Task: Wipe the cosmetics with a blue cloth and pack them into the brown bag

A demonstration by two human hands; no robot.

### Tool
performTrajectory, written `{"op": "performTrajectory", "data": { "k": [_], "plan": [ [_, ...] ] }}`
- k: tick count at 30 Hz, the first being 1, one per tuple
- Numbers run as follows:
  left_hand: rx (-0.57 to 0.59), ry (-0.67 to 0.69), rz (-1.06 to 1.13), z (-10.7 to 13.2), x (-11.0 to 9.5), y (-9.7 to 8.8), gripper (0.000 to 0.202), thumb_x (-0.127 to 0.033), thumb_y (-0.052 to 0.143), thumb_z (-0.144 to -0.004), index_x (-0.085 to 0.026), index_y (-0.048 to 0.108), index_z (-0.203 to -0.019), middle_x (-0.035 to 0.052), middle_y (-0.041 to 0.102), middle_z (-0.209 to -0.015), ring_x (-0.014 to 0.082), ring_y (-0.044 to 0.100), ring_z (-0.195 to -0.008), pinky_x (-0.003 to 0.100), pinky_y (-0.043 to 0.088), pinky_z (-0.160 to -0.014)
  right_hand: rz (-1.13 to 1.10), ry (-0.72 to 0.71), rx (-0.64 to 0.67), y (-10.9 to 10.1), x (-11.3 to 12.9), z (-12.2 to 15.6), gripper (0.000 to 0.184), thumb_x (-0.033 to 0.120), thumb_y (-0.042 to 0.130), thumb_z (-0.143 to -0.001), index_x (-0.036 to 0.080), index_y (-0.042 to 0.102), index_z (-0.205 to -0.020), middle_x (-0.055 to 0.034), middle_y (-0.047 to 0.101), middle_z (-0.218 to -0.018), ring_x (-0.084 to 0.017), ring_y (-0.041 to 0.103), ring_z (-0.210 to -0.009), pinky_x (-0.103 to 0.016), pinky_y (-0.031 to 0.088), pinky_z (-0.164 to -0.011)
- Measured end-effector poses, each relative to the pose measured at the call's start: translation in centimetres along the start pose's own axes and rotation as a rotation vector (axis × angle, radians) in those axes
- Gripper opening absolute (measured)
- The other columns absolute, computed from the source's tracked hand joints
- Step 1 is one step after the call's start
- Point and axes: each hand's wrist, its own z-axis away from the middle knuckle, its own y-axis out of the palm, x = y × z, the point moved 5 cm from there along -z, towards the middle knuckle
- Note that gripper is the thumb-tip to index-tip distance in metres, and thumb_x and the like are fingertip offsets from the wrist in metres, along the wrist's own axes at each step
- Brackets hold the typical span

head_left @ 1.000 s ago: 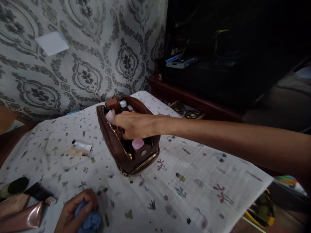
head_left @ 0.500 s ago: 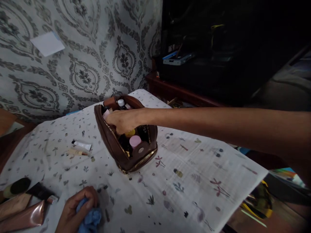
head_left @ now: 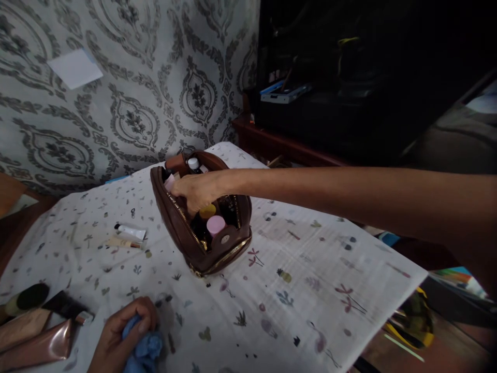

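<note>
A brown toiletry bag [head_left: 171, 217] stands unzipped on the patterned cloth, its gold zip running along the opening. My right hand [head_left: 200, 190] reaches down into it from the right, with the fingertips hidden inside. In front of that hand, a pink-lidded jar [head_left: 216, 226] and a yellow lid [head_left: 208, 211] show in the bag. Behind it is a dark bottle with a white cap [head_left: 193, 164]. Near the bottom edge my left hand [head_left: 126, 331] is closed around a crumpled blue cloth [head_left: 144, 348], resting low over the table.
Left of the bag lie a white tube [head_left: 131, 232] and a slim beige tube [head_left: 123, 242]. Several cosmetics, including a rose-gold tube [head_left: 39, 344] and a black tube [head_left: 64, 305], lie at the lower left. A patterned wall rises behind; a dark television [head_left: 330, 77] stands back right.
My right forearm has risen very slightly, while the hand stays in the bag. The left hand keeps its hold on the blue cloth.
</note>
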Motion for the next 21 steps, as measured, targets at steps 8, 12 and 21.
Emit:
{"op": "performTrajectory", "data": {
  "k": [8, 12, 21],
  "plan": [
    [-0.006, -0.002, 0.038, 0.1, -0.1, 0.0, 0.050, -0.062, 0.068, -0.081, -0.019, 0.055, -0.061, 0.0007, 0.052, -0.063, 0.0163, 0.047, -0.063, 0.026, 0.037, -0.061, -0.052, -0.017, 0.015, -0.1, 0.0, 0.0, 0.037, 0.014, 0.083, -0.067, 0.011, 0.069, -0.102, -0.0015, 0.070, -0.092, -0.015, 0.062, -0.083, -0.023, 0.041, -0.067],
    [-0.002, -0.002, 0.010, 0.1, 0.2, -0.1, 0.050, -0.063, 0.068, -0.081, -0.018, 0.056, -0.061, 0.0016, 0.053, -0.063, 0.0171, 0.048, -0.064, 0.027, 0.038, -0.062, -0.089, -0.055, 0.029, 0.1, -0.4, -0.1, 0.034, 0.016, 0.082, -0.067, 0.012, 0.070, -0.099, 0.0005, 0.070, -0.086, -0.014, 0.062, -0.079, -0.023, 0.041, -0.065],
    [0.143, 0.051, -0.071, -0.6, 1.3, -1.1, 0.045, -0.056, 0.065, -0.086, -0.017, 0.059, -0.063, 0.0033, 0.056, -0.064, 0.0179, 0.053, -0.063, 0.026, 0.042, -0.061, -0.048, -0.065, 0.011, -1.1, 0.4, 1.0, 0.026, 0.015, 0.080, -0.070, 0.012, 0.071, -0.094, 0.0042, 0.065, -0.076, -0.011, 0.057, -0.073, -0.022, 0.039, -0.065]
  ]
}}
